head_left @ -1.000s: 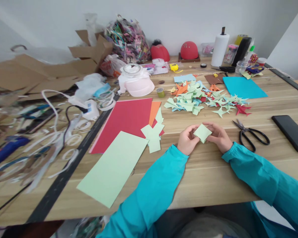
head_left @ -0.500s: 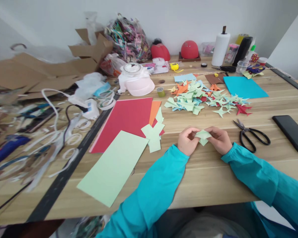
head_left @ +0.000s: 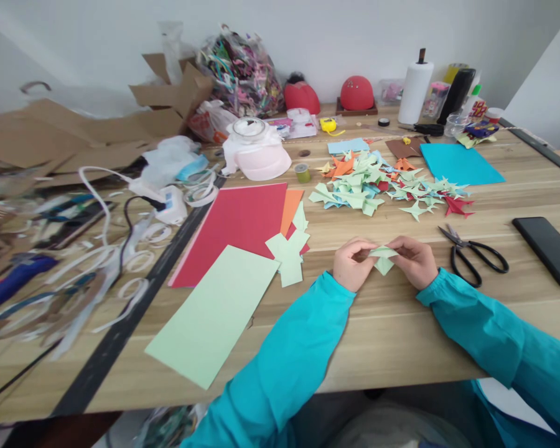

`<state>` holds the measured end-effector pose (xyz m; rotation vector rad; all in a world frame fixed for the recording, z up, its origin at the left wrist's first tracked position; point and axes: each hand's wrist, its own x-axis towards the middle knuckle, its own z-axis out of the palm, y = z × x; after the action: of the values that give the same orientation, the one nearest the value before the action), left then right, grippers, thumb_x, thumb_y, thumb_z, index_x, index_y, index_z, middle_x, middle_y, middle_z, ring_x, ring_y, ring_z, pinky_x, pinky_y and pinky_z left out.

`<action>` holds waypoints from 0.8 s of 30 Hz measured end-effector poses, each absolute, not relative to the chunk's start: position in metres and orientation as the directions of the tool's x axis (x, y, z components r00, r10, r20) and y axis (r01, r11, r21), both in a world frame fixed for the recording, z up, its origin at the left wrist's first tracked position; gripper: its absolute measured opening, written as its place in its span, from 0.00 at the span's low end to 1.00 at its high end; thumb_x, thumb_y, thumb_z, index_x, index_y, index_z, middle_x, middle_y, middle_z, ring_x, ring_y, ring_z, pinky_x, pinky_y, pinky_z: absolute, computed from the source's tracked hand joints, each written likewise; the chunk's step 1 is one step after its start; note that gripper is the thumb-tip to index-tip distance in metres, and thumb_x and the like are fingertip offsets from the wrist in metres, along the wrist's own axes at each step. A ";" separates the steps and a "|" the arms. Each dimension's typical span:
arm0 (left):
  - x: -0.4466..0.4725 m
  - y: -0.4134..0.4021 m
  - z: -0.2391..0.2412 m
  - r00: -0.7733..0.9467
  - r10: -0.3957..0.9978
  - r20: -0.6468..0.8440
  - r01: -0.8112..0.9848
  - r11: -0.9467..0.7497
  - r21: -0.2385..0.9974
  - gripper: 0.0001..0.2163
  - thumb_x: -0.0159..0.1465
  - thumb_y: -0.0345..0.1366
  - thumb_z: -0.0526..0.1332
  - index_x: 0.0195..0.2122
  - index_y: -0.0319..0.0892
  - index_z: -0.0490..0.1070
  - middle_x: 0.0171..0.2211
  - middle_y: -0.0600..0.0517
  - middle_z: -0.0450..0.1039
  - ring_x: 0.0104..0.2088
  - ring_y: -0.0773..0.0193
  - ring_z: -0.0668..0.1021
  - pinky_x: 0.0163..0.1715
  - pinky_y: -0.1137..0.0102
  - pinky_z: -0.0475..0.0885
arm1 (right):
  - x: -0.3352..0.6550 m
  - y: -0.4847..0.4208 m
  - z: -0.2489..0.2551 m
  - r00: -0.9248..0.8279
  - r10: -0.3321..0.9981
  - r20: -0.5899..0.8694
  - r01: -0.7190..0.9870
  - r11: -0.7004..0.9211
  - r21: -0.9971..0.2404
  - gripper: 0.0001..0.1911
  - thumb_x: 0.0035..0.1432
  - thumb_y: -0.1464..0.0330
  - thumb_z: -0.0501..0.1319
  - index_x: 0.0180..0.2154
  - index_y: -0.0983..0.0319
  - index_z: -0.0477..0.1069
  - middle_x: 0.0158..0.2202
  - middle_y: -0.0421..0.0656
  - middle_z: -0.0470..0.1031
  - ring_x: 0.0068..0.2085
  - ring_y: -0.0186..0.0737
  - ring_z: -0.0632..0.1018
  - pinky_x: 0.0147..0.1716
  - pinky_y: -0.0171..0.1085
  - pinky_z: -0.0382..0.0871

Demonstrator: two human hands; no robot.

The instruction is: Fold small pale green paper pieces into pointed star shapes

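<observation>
Both hands meet over the wooden table (head_left: 401,323), pinching one small light green paper square (head_left: 382,258) that is bent into a fold. My left hand (head_left: 352,264) grips its left side with curled fingers. My right hand (head_left: 415,261) grips its right side, fingers closed on the paper. Several cut light green squares (head_left: 289,252) lie just left of my hands. A large light green sheet (head_left: 214,314) lies nearer me on the left, overlapping a red sheet (head_left: 236,227).
Black scissors (head_left: 473,254) lie right of my right hand, a black phone (head_left: 548,249) further right. A pile of folded paper shapes (head_left: 382,183) sits beyond my hands, a blue sheet (head_left: 460,165) behind it. Cardboard, cables and tape rolls crowd the left.
The green square was held flat and facing up a second ago; my hands have since bent it into a fold and drawn closer together. Nothing else moved.
</observation>
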<state>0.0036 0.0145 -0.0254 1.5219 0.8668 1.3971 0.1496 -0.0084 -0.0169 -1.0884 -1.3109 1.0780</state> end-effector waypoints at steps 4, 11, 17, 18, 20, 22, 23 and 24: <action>0.004 0.014 -0.023 0.111 0.917 0.382 -0.036 -0.381 0.924 0.05 0.46 0.32 0.66 0.26 0.41 0.75 0.28 0.50 0.73 0.31 0.64 0.74 0.32 0.69 0.70 | 0.150 -0.008 -0.017 -0.017 0.982 0.188 0.037 0.188 -0.981 0.11 0.44 0.61 0.65 0.30 0.60 0.72 0.26 0.42 0.73 0.29 0.39 0.74 0.29 0.38 0.69; 0.004 0.015 -0.021 0.104 0.946 0.308 -0.012 -0.308 0.951 0.05 0.48 0.36 0.65 0.23 0.40 0.74 0.26 0.50 0.73 0.29 0.65 0.74 0.30 0.70 0.69 | 0.149 -0.007 -0.016 -0.065 0.985 0.157 0.091 0.163 -0.982 0.11 0.48 0.60 0.62 0.29 0.61 0.70 0.24 0.40 0.71 0.27 0.36 0.71 0.26 0.36 0.66; 0.003 0.015 -0.019 0.131 0.941 0.311 0.016 -0.316 0.949 0.05 0.49 0.36 0.64 0.24 0.40 0.75 0.27 0.49 0.73 0.30 0.65 0.74 0.31 0.70 0.70 | 0.150 -0.006 -0.016 -0.090 0.988 0.124 0.136 0.135 -0.981 0.10 0.48 0.61 0.61 0.26 0.62 0.69 0.22 0.39 0.69 0.24 0.34 0.68 0.24 0.34 0.62; 0.003 0.015 -0.019 0.145 0.936 0.322 0.014 -0.327 0.945 0.05 0.49 0.35 0.64 0.27 0.41 0.75 0.29 0.49 0.73 0.31 0.64 0.74 0.32 0.69 0.70 | 0.150 -0.006 -0.016 -0.104 0.986 0.130 0.145 0.145 -0.979 0.09 0.48 0.62 0.61 0.26 0.62 0.69 0.23 0.40 0.70 0.25 0.34 0.69 0.25 0.34 0.63; 0.003 0.015 -0.018 0.201 0.912 0.358 -0.001 -0.365 0.931 0.08 0.49 0.34 0.64 0.31 0.42 0.76 0.33 0.47 0.74 0.35 0.63 0.74 0.36 0.68 0.70 | 0.150 -0.006 -0.016 -0.145 0.977 0.154 0.188 0.180 -0.966 0.08 0.50 0.63 0.60 0.27 0.62 0.70 0.24 0.40 0.70 0.26 0.35 0.69 0.27 0.35 0.63; 0.003 0.014 -0.018 0.260 0.881 0.396 -0.019 -0.406 0.914 0.07 0.50 0.33 0.64 0.32 0.43 0.76 0.34 0.47 0.74 0.37 0.62 0.75 0.39 0.66 0.70 | 0.150 -0.007 -0.016 -0.190 0.966 0.177 0.258 0.223 -0.940 0.08 0.51 0.65 0.59 0.27 0.63 0.70 0.23 0.40 0.70 0.25 0.34 0.68 0.27 0.34 0.62; 0.003 0.014 -0.018 0.278 0.869 0.409 -0.024 -0.419 0.908 0.06 0.51 0.33 0.63 0.31 0.43 0.76 0.34 0.48 0.74 0.37 0.62 0.75 0.40 0.66 0.70 | 0.150 -0.007 -0.016 -0.205 0.962 0.182 0.292 0.238 -0.926 0.07 0.51 0.65 0.58 0.26 0.63 0.70 0.23 0.39 0.69 0.25 0.33 0.67 0.26 0.34 0.61; 0.003 0.013 -0.019 0.284 0.864 0.415 -0.026 -0.426 0.905 0.05 0.52 0.33 0.63 0.30 0.43 0.76 0.34 0.48 0.75 0.36 0.62 0.75 0.40 0.65 0.70 | 0.150 -0.008 -0.016 -0.215 0.959 0.182 0.318 0.245 -0.916 0.08 0.51 0.66 0.58 0.25 0.63 0.69 0.22 0.39 0.68 0.24 0.32 0.66 0.25 0.33 0.60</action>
<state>0.0026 0.0134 -0.0186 1.6727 0.7758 1.2711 0.1498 -0.0075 -0.0156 -1.1930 -1.6978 0.9845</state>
